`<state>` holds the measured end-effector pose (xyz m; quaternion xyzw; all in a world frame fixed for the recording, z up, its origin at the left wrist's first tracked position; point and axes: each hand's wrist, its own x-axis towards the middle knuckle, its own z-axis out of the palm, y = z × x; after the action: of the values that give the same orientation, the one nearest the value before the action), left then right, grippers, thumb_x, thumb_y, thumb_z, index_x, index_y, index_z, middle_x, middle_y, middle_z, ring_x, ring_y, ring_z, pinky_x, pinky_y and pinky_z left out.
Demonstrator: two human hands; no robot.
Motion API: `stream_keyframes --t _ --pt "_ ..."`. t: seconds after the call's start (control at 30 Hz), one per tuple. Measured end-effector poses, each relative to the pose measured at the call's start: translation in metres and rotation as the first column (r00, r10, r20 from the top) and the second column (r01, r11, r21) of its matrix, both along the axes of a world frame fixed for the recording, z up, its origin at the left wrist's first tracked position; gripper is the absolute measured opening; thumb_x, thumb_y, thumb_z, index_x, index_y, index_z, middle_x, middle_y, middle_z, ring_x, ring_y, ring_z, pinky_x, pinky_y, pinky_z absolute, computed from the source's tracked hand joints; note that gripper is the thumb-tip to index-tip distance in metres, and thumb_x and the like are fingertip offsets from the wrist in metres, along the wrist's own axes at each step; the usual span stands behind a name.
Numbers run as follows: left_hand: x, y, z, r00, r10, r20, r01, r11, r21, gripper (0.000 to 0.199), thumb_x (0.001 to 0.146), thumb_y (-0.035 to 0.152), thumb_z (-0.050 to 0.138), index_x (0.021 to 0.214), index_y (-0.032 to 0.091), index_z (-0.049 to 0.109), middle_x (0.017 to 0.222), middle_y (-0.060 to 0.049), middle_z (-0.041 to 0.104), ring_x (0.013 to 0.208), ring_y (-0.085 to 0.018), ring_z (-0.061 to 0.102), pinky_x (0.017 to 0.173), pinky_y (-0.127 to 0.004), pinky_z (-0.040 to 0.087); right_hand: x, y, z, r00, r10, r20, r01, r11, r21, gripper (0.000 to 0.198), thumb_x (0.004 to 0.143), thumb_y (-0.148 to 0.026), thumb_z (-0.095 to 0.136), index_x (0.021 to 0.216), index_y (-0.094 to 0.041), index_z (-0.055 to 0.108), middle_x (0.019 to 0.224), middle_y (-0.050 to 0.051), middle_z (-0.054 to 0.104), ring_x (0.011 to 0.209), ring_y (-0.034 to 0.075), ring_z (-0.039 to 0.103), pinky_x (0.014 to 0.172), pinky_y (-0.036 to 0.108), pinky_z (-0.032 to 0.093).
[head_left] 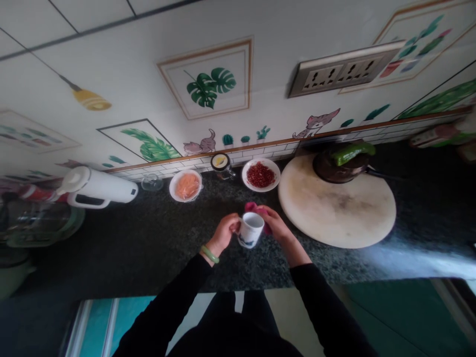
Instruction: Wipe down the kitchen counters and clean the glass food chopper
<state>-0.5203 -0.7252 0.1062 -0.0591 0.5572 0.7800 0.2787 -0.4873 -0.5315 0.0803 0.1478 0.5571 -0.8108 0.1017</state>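
Along the tiled wall runs a dark speckled table, its front edge close to the person's body. To the right on it lies a broad round board, and on the board's far part sits a dark brown object with a green pepper across its top. Well to the left a white jug stands near the wall. Between jug and board, along the wall side, are two white bowls, one holding orange shreds, the other dark red seed-like pieces, with a small lidded jar between them. Nearer the body, left of the board, both hands hold a white mug between them, its mouth tipped slightly into view and its long axis roughly upright; whether its base touches the table I cannot tell. The left hand, below which a green bangle circles the wrist, grips the handle, which points that way. The right hand grasps a crumpled pink-red cloth at the mug's right and far side, apparently against the wall of the cup.
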Motion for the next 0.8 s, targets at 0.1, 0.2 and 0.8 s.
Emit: stream_keyframes --t 0.1,0.2,0.8 --pt "-0.015 -0.01 -0.004 0.982 0.189 0.017 -0.19 0.978 0.091 0.047 0.069 0.041 0.08 0.056 0.022 0.04 0.053 0.008 0.037 0.052 -0.007 0.036 0.056 -0.025 0.034 0.007 0.006 -0.014 0.994 0.096 0.056 -0.106 0.975 0.197 0.037 0.072 -0.051 0.079 0.089 -0.019 0.068 0.067 -0.001 0.066 0.059 0.015 0.058 0.054 0.026 0.044" --pt "-0.032 -0.021 -0.01 0.935 0.35 -0.052 -0.345 0.935 0.084 0.038 0.07 0.043 0.084 0.063 0.02 0.056 0.063 0.003 0.057 0.065 -0.011 0.056 0.07 -0.027 0.046 0.011 0.008 -0.028 0.991 0.126 0.045 -0.133 0.912 0.388 0.032 0.076 -0.048 0.071 0.09 -0.019 0.069 0.071 0.0 0.069 0.061 0.016 0.06 0.057 0.027 0.047" --pt "-0.086 0.031 -0.069 0.778 0.548 -0.307 -0.576 0.818 0.002 0.047 0.079 0.043 0.083 0.117 0.022 0.067 0.141 -0.013 0.065 0.137 -0.027 0.057 0.12 -0.042 0.039 -0.144 -0.063 -0.066 0.98 0.019 -0.199 0.106 0.795 0.597 0.062 0.086 -0.034 0.056 0.147 -0.021 0.051 0.097 0.005 0.073 0.089 0.023 0.069 0.091 0.04 0.055"
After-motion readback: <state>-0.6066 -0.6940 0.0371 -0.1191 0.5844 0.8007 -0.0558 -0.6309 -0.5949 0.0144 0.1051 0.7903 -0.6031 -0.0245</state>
